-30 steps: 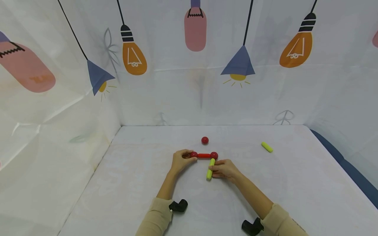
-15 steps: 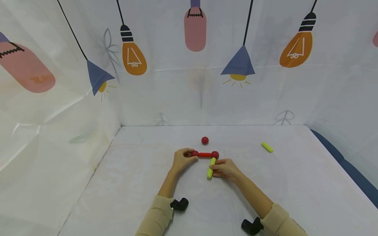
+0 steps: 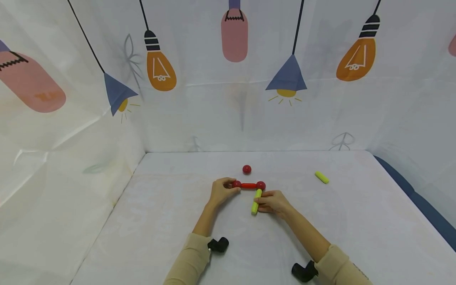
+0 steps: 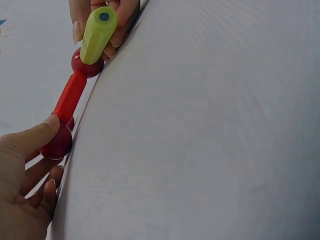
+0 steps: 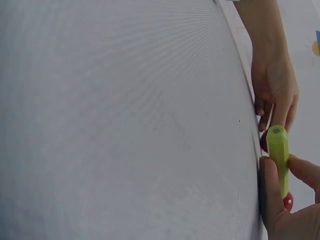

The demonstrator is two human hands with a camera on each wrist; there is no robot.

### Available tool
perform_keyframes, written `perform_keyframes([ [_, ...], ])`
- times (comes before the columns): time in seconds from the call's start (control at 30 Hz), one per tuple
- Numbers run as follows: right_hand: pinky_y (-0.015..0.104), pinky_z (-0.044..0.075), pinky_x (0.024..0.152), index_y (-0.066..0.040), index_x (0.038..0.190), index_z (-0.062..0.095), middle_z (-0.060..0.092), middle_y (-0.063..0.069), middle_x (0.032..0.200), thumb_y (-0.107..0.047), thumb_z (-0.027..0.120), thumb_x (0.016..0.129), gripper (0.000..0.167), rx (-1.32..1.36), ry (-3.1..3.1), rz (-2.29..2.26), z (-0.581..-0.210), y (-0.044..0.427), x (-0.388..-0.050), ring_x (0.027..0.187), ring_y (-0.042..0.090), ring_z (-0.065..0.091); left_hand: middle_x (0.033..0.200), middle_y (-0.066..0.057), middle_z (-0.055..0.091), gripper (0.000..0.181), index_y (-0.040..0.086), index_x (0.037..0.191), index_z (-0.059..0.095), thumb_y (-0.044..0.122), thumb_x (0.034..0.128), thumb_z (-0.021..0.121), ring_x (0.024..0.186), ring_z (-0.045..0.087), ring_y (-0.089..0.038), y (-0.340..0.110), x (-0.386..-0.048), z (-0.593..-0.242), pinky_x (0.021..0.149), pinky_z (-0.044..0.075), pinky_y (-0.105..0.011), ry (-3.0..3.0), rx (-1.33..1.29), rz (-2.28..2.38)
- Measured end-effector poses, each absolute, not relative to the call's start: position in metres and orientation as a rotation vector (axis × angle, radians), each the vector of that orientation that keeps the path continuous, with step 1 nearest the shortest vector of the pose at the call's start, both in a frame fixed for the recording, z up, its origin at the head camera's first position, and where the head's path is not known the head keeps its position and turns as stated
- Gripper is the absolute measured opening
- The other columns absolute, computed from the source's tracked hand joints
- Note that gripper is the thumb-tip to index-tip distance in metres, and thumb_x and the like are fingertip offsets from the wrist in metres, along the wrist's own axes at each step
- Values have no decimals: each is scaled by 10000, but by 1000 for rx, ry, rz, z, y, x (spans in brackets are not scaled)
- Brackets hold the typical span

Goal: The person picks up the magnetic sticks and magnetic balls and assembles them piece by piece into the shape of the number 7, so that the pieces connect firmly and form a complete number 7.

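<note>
In the head view my left hand [image 3: 221, 192] pinches a dark red ball [image 3: 236, 184] between thumb and fingers. A bright red rod [image 3: 248, 185] joins that ball to a second dark red ball [image 3: 261, 185] on its right. My right hand [image 3: 275, 203] grips a yellow-green rod [image 3: 254, 208], whose far end meets the second ball. The left wrist view shows this yellow-green rod [image 4: 99, 35] faceted, with a dark hole in its near end. Whether it is fixed into the ball, I cannot tell.
On the white table [image 3: 171, 206], a loose red ball [image 3: 246, 170] lies just beyond the joined pieces. Another yellow-green rod [image 3: 322, 177] lies farther right. A printed white sheet [image 3: 213, 118] hangs behind the table's back edge.
Both hands and the joined pieces have shifted slightly right and away from me. The grips stay the same. The loose ball and the far rod lie where they were.
</note>
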State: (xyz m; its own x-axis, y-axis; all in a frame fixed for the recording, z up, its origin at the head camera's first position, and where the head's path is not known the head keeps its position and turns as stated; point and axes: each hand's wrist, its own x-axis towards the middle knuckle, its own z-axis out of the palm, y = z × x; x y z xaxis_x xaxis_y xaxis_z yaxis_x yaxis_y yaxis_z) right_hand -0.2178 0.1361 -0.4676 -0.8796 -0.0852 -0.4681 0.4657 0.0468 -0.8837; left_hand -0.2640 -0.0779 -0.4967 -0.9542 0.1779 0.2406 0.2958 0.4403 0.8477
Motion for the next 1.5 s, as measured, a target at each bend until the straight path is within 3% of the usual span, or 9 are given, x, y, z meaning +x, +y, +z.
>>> perform_keyframes([
  [0.8,332,553,695,134,1248,417,646,172,946,-60,696,840,531,379,1916,-1901,-469,137,-219,707,172,665,1024,-87,689,348,51,1082,695,200,778,776,825,592,-164,-77,-262,-496,763,499,-273,-2582,-373,-1574],
  [1.5,341,550,712,132,1256,410,636,179,968,-69,692,847,535,383,1914,-1896,-468,138,-217,715,179,666,991,-93,693,355,38,1074,695,200,770,782,799,590,-154,-77,-263,-497,729,486,-252,-2582,-375,-1556],
])
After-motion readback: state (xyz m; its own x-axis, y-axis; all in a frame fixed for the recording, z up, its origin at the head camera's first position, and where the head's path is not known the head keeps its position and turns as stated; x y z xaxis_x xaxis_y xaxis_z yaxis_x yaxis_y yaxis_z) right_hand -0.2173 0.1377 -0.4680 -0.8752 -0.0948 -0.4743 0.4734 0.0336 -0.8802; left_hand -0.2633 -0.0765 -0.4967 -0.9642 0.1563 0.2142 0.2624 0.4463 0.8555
